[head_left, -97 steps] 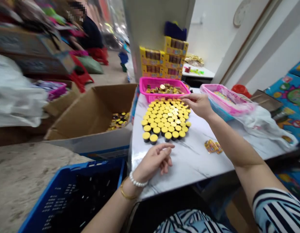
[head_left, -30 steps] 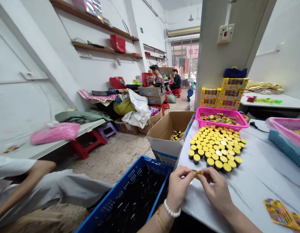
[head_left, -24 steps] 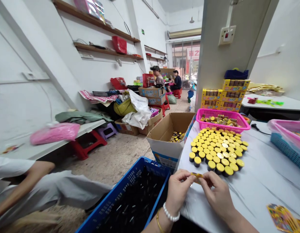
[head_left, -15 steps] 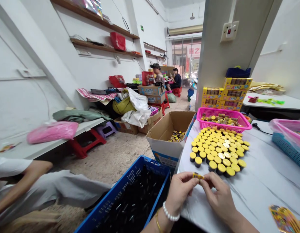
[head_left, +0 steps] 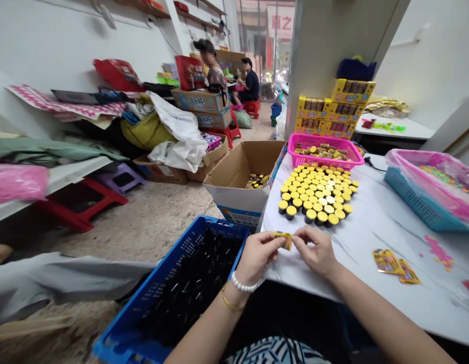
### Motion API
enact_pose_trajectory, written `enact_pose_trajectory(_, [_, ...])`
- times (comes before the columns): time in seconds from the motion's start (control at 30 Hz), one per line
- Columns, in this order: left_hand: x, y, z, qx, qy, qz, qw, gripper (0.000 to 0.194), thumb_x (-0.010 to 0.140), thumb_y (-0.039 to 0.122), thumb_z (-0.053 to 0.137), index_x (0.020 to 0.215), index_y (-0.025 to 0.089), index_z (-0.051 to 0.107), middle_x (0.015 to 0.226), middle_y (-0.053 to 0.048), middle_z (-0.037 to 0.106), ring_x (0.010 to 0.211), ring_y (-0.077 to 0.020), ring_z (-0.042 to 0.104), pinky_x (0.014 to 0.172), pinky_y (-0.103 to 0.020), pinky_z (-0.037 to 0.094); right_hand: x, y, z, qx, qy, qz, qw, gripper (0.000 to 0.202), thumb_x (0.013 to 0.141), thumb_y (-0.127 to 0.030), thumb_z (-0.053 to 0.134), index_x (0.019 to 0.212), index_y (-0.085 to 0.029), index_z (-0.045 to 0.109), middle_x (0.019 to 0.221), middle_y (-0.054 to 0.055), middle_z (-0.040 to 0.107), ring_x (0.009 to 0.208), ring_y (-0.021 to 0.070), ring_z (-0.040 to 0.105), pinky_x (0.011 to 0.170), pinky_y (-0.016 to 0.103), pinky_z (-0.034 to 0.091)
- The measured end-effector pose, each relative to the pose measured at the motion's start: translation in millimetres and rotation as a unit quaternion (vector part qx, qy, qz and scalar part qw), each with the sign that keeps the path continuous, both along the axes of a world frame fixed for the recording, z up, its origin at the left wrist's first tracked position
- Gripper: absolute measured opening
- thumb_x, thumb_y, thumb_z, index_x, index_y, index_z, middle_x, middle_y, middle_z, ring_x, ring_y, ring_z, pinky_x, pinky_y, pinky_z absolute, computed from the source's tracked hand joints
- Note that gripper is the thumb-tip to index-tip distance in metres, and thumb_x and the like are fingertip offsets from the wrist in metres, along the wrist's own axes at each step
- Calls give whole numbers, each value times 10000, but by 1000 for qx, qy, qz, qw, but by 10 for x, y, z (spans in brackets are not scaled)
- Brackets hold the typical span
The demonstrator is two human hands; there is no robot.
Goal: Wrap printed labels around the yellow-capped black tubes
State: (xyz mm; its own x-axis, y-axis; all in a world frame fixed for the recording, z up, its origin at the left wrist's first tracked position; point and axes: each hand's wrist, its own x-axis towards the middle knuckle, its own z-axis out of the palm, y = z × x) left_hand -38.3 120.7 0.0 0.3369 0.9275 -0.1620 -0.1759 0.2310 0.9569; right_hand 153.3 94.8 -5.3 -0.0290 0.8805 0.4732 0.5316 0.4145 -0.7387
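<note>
Head view: a small yellow printed piece (head_left: 283, 237) is being handled between two bare hands, held up just above the near edge of the marbled table (head_left: 367, 212). It is gripped from the left by the thumb and index finger of the left hand (head_left: 256, 253), squeezed in a close pinch, the other fingers curled beneath. At its right edge the thumb and index of the right hand (head_left: 318, 251) are brought nearly together, the piece apparently nipped between their tips; how firmly cannot be told. Neither hand is spread. The step in hand looks like fine fingertip work on this one piece, and for that a light, steady hold at both edges seems called for. Just beyond, dark containers with yellow tops (head_left: 318, 194) are seen packed upright in front of the pink basket (head_left: 325, 163). More printed pieces (head_left: 386, 261) are laid to the right, overlapping on the tabletop. By the left forearm, black parts (head_left: 192, 275) are held in the blue crate (head_left: 224, 222).
</note>
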Motion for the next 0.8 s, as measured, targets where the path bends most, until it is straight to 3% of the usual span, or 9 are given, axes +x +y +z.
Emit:
enact_pose_trajectory(0.13, [-135, 38, 13, -83, -59, -32, 994, 407, 713, 455, 886, 846, 84, 784, 516, -15, 578, 422, -34, 358, 419, -198, 104, 40, 214, 240, 114, -201, -113, 966, 205, 987, -356, 591, 944, -186, 697, 846, 68, 673, 810, 213, 613, 750, 344, 484])
enact_pose_trajectory(0.2, [-162, 71, 33, -92, -93, -31, 991, 403, 709, 429, 895, 880, 83, 778, 530, -14, 579, 436, -43, 401, 411, -190, 99, 43, 387, 342, 119, -334, -140, 925, 281, 965, -418, 619, 1049, -166, 706, 966, 117, 677, 943, 276, 594, 819, 392, 475])
enact_pose_trajectory(0.27, [-160, 103, 56, -98, -125, -23, 987, 379, 713, 394, 896, 890, 84, 770, 569, -17, 596, 458, -44, 427, 399, -174, 116, 22, 555, 387, 93, -429, -140, 887, 304, 937, -429, 647, 1008, -141, 713, 996, 146, 664, 976, 309, 568, 834, 416, 467])
enact_pose_trajectory(0.37, [-146, 152, 85, -123, -169, -30, 977, 337, 714, 339, 897, 862, 71, 758, 648, -33, 633, 486, -27, 410, 382, -141, 145, -39, 690, 367, 60, -480, -135, 865, 192, 904, -323, 664, 895, -135, 702, 975, 154, 655, 970, 308, 558, 838, 410, 460])
enact_pose_trajectory(0.43, [-147, 196, 94, -140, -199, -40, 969, 320, 723, 299, 888, 889, 62, 752, 768, -61, 683, 508, -14, 397, 373, -119, 166, -63, 671, 345, 50, -462, -126, 876, 138, 882, -277, 670, 914, -144, 690, 993, 147, 655, 977, 297, 566, 816, 388, 461])
enact_pose_trajectory(0.53, [-136, 289, 89, -165, -242, -19, 956, 306, 719, 250, 880, 921, 79, 726, 874, -57, 696, 502, 2, 377, 353, -98, 184, 6, 553, 358, 19, -330, -95, 939, 148, 859, -269, 684, 970, -172, 672, 991, 103, 666, 876, 238, 602, 758, 349, 474])
enact_pose_trajectory(0.63, [-63, 383, 74, -182, -261, 4, 948, 300, 710, 223, 883, 903, 101, 690, 792, -4, 643, 478, 2, 390, 338, -89, 203, 189, 455, 408, -58, -33, -45, 997, 278, 855, -338, 714, 1092, -199, 670, 934, 45, 684, 746, 177, 624, 725, 328, 508])
enact_pose_trajectory(0.73, [74, 437, 76, -187, -258, -3, 948, 312, 710, 202, 887, 912, 97, 673, 748, 19, 599, 469, 2, 417, 329, -82, 210, 343, 421, 425, -132, 271, 23, 953, 368, 851, -408, 742, 1164, -225, 683, 955, 33, 718, 721, 159, 655, 715, 328, 548])
enact_pose_trajectory(0.8, [171, 448, 93, -191, -256, -12, 948, 320, 717, 201, 887, 926, 92, 670, 764, 15, 605, 468, 5, 428, 326, -80, 214, 377, 419, 404, -149, 367, 56, 917, 327, 832, -401, 773, 1105, -229, 719, 1001, 37, 736, 768, 160, 679, 744, 329, 569])
